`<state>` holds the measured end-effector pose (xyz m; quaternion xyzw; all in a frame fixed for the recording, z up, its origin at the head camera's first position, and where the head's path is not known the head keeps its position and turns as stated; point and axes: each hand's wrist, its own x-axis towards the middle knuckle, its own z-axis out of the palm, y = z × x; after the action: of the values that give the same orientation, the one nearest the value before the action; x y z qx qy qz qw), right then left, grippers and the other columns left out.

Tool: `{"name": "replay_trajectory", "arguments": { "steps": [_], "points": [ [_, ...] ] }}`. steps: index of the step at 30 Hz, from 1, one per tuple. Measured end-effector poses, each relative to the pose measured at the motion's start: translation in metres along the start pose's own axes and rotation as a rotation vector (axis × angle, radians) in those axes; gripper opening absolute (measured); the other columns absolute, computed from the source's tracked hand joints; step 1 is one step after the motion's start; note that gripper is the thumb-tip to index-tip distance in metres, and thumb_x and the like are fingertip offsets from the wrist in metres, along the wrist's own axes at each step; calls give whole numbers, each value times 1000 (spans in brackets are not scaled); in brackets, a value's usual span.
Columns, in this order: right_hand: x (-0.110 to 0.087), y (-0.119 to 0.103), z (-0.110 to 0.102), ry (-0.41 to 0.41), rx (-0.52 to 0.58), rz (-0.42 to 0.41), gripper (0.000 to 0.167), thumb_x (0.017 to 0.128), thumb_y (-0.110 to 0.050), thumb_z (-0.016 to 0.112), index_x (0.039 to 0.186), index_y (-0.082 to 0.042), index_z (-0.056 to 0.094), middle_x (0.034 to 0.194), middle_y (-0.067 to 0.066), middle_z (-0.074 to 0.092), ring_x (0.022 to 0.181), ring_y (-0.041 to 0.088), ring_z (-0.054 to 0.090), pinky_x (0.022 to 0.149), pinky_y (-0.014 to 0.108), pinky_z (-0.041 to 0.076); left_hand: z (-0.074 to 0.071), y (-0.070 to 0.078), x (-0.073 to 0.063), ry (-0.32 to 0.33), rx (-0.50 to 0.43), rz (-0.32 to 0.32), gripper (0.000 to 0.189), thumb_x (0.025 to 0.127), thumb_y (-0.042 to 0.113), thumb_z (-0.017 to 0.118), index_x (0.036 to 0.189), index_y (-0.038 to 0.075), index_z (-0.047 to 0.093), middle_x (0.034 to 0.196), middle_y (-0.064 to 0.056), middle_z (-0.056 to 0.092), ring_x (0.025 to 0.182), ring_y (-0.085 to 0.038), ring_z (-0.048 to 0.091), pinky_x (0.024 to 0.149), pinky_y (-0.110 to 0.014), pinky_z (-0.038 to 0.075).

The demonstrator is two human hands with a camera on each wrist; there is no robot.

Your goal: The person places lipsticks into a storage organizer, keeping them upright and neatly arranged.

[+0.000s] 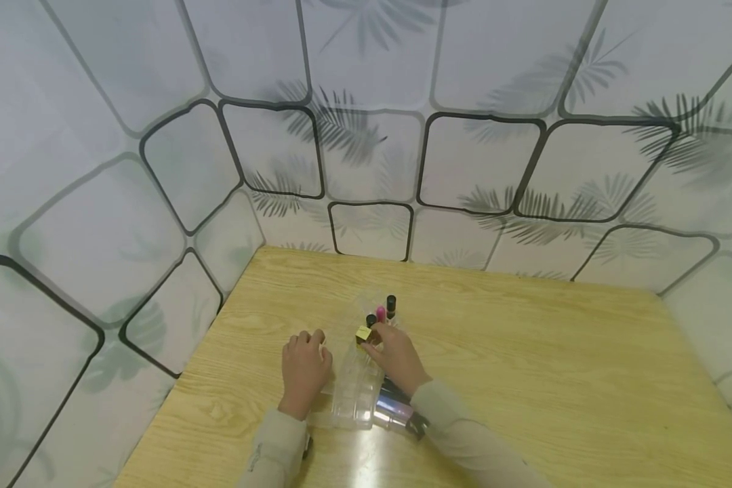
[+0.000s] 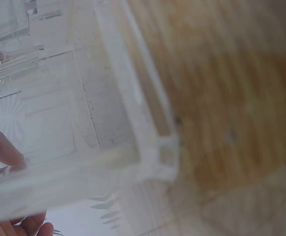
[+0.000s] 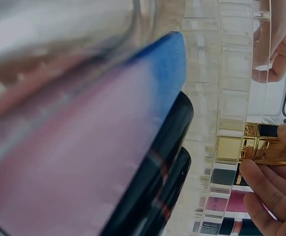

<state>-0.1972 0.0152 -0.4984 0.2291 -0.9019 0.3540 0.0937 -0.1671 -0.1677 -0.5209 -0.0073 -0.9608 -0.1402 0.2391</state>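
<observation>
Risk, first: your square-sided gold tube [image 1: 363, 334], just below centre of the head view, could jam or tip if you press it askew against the slot walls of the clear organizer [image 1: 352, 403]. Risk, second: your fingertips could knock the pink tube [image 1: 381, 314] or the black-capped tube [image 1: 391, 306] beyond it, both standing close by. Risk, third: the organizer, probably light, could skid on the bench [image 1: 555, 373] under a sideways push. Risk, fourth: your right sleeve [image 1: 448, 413] lies near the shiny bottle [image 1: 394, 409], lower centre, and could roll it. Grip, right [image 1: 398, 358]: narrow, thumb and fingers pinching the upper end of the gold tube; its other end shows behind clear plastic, right of centre in the right wrist view. Grip, left [image 1: 306, 369]: narrow, at the organizer's left side, thumb and fingers apparently pinching its wall, lower left of the left wrist view.
</observation>
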Motion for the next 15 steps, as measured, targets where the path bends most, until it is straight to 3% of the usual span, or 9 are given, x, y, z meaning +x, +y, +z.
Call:
{"name": "replay_trajectory", "arguments": {
  "steps": [15],
  "points": [
    [1,-5,-6,-30,-30,19,17,82,-20,69,88,-6,62,85,7,68,76,19,65,70,30,54,0,1,0,-20,-2,-21,10,78,12,63,86,7,62,79,-11,61,68,-25,53,63,-38,44]
  ]
}}
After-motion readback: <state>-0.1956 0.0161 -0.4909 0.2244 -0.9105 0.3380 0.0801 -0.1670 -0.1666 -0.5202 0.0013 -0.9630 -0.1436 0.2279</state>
